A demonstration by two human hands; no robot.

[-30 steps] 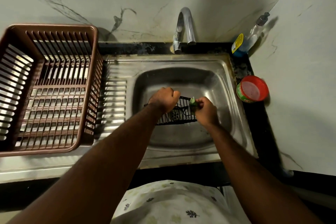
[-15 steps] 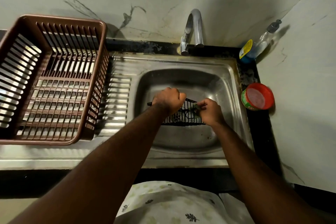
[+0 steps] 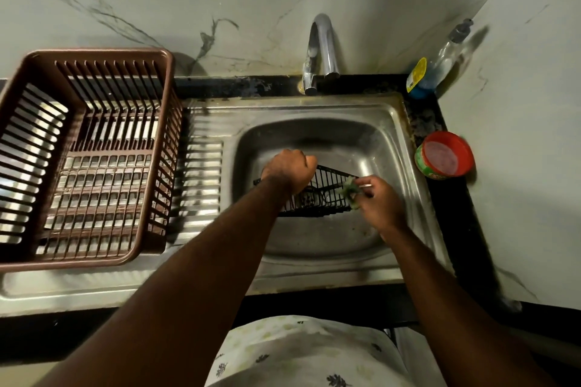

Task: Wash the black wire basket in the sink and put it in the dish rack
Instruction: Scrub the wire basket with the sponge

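Note:
The black wire basket (image 3: 327,195) is tilted inside the steel sink (image 3: 405,185). My left hand (image 3: 290,168) is fisted around its upper left rim. My right hand (image 3: 379,201) presses a green scrub pad (image 3: 350,190) against the basket's right end. The basket's lower left part is hidden behind my left wrist. The brown plastic dish rack (image 3: 94,148) stands on the drainboard to the left and holds nothing.
A chrome tap (image 3: 320,50) rises behind the sink; no water runs. A dish soap bottle (image 3: 437,66) leans in the back right corner. A red-lidded green tub (image 3: 445,155) sits on the black ledge right of the sink. Marble walls close in behind and right.
My right hand has shifted slightly right along the basket's end, and the green scrub pad shows again. My left hand keeps its grip. The camera view has drifted.

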